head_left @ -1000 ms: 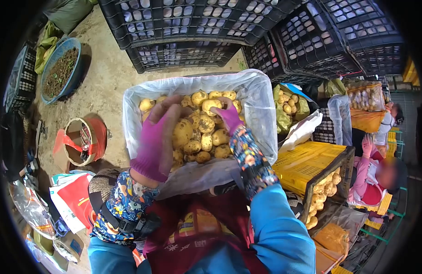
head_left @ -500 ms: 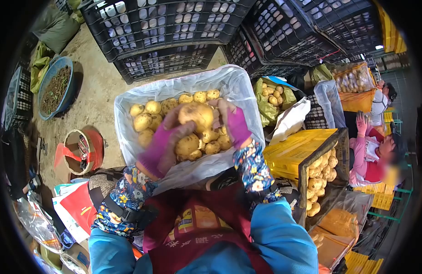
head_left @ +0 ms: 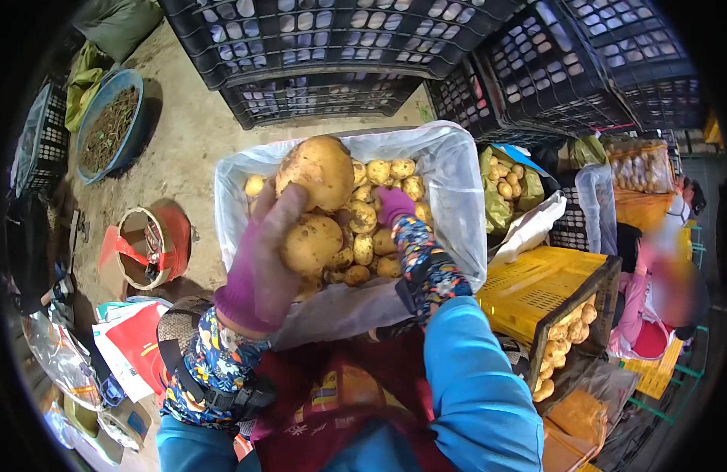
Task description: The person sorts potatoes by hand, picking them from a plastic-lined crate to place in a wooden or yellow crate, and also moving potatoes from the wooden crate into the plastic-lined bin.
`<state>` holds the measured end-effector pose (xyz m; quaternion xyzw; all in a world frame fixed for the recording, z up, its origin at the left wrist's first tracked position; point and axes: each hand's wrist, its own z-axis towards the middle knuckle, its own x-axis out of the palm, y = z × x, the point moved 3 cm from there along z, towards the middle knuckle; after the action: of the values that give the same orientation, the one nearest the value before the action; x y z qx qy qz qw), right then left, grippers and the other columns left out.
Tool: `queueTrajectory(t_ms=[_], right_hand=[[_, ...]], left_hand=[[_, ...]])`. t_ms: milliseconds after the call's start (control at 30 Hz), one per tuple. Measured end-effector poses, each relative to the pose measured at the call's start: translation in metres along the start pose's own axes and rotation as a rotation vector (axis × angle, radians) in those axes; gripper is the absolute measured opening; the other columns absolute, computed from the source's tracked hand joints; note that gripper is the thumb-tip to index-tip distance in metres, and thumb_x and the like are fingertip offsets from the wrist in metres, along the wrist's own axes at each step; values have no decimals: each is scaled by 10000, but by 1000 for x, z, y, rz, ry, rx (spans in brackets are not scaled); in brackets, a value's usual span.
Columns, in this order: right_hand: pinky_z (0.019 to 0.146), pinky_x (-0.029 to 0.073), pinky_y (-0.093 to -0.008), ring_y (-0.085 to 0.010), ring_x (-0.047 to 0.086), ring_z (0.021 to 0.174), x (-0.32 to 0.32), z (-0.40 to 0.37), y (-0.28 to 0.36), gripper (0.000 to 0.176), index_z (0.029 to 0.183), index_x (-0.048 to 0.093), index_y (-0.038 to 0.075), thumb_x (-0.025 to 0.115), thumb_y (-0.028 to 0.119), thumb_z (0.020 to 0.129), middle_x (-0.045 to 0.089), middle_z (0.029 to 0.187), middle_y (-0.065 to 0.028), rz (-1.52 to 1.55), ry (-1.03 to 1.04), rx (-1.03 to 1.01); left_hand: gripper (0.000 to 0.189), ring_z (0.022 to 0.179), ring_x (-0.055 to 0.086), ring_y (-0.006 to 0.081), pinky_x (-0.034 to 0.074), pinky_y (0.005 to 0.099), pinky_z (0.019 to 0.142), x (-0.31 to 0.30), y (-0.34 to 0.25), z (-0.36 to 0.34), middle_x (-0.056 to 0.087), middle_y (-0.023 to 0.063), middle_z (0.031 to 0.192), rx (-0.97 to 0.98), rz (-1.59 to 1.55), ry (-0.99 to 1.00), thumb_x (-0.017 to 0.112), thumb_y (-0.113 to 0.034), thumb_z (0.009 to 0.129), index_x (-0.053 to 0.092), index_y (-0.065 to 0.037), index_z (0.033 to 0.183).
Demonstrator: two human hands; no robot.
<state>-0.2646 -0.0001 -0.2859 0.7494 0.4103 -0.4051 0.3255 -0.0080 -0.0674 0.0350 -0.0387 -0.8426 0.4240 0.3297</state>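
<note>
My left hand, in a purple glove with a soiled palm, is closed around a large potato raised over the crate. A second large potato lies just below it, against my left fingers. My right hand, gloved in purple too, reaches down among the smaller potatoes; its fingers are mostly hidden. These potatoes lie in a crate lined with translucent white plastic, directly in front of me.
Black crates are stacked beyond the lined crate. To the right, a yellow crate lies tipped with potatoes inside, near a green bag of potatoes. A blue basin and a red-wrapped bucket stand left. A person is at far right.
My right hand has left the large potato and moved down among the smaller ones. My left hand has lifted the large potato up and left. The view has shifted slightly.
</note>
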Motion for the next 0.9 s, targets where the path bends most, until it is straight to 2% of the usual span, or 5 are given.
queueTrajectory(t_ms=[200,333,500,733,900], right_hand=[[863,508,-310,-195,591,1077,-81,-75,1,648,1392,403,82,695,59,814,595,1183,-134,2271,217,-105],[984,483,-402,-259,540,1206,-147,-142,52,806,1492,267,56,695,80,808,498,1361,-172,2183,92,-530],[1084,414,-439,-268,342,1404,-192,-199,88,942,1554,129,37,709,162,823,343,1513,-171,1529,-166,-554],[1113,315,-289,-204,400,1352,-206,-231,94,801,1524,252,-10,655,279,895,343,1537,-159,1282,-303,-463],[1026,390,-295,-157,513,1204,-201,-237,106,783,1516,294,31,671,225,857,475,1417,-117,1421,-210,-344]], left_hand=[[530,1160,603,253,525,374,954,-1,15,3,536,134,1308,-17,-46,67,482,-387,1014,401,-46,1412],[503,1202,578,266,521,360,957,-1,42,4,525,137,1322,110,136,175,520,-295,1011,382,-43,1424],[765,1199,564,265,494,359,996,-7,59,-11,514,164,1333,856,1094,140,781,-28,814,339,3,1438],[697,1191,566,227,506,369,980,6,51,-19,519,123,1344,153,-168,461,717,-263,888,358,-37,1441],[533,1181,560,193,522,343,940,12,39,-27,522,57,1326,-24,-40,182,494,-399,984,404,-114,1425]])
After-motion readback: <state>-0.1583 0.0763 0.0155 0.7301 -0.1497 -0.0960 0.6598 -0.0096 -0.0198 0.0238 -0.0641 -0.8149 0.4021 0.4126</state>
